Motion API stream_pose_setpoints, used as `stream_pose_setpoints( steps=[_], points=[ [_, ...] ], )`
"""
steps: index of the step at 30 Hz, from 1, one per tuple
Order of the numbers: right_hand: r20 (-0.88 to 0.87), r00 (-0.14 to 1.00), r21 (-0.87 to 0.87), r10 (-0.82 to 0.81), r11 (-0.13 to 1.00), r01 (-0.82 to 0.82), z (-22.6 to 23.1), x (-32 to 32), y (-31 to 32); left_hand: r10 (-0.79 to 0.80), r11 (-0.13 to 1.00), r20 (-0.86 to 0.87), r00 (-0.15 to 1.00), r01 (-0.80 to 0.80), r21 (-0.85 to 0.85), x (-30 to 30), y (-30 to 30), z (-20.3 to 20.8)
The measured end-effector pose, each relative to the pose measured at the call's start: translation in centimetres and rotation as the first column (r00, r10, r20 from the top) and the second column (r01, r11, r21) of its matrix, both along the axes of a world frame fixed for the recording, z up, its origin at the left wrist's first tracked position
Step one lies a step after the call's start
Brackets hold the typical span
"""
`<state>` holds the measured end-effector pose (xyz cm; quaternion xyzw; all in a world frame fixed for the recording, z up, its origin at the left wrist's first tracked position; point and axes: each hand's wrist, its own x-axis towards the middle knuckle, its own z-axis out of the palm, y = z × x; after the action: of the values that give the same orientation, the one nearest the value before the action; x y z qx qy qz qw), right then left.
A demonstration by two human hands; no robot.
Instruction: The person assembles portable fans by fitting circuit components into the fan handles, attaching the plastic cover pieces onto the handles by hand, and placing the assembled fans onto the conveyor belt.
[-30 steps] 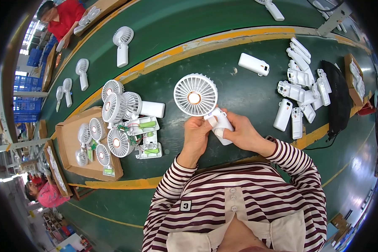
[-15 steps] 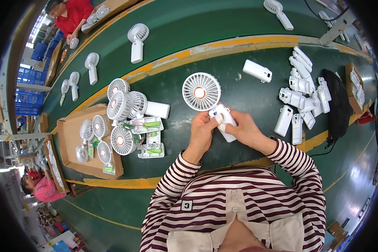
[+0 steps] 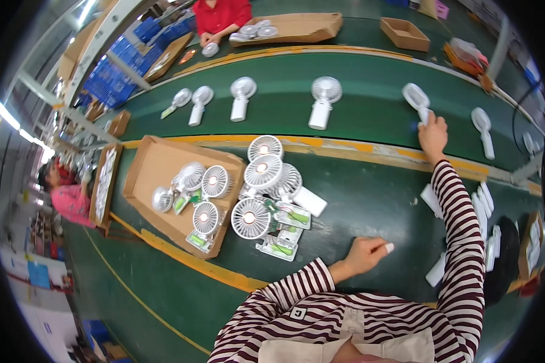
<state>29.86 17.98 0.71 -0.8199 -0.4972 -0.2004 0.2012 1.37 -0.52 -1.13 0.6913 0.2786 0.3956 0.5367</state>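
Note:
My right hand (image 3: pixel 433 138) reaches far over the green belt, its fingers closed around the handle of a white handheld fan (image 3: pixel 416 98). The fan's round head points away from me and to the left. Closer in, my left hand (image 3: pixel 364 256) hovers over the green table with curled fingers; a white covering shows at one fingertip, and nothing else is seen in it. Left of that hand, several fan heads (image 3: pixel 251 218) lie piled with open handle halves (image 3: pixel 283 244) showing green batteries. White handle shells (image 3: pixel 482 206) lie partly hidden behind my right forearm.
More assembled fans (image 3: pixel 326 100) lie along the belt. A cardboard tray (image 3: pixel 157 158) with fan heads stands at the left, a black bag (image 3: pixel 506 260) and small box (image 3: pixel 531 245) at the right. Across the belt, a person in red (image 3: pixel 223 17) works beside another cardboard tray (image 3: pixel 312 27).
The fan that both hands held over the table is now in my right hand above the belt. My left hand has let go and moved right and nearer me. The view has shifted.

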Motion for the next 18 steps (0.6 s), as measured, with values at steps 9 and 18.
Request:
stream_pose_setpoints(
  steps=[9,18],
  points=[
    [0.002,0.857,0.097,0.515,0.853,-0.513,3.2,-13.6,1.7,0.074,0.994,-0.067,0.995,-0.069,0.082,-0.6,1.0,0.0],
    [-0.579,0.511,-0.017,0.636,0.617,-0.787,7.4,-32.7,-1.1,0.129,0.990,0.020,0.992,-0.129,0.055,0.9,0.8,-2.8]
  ],
)
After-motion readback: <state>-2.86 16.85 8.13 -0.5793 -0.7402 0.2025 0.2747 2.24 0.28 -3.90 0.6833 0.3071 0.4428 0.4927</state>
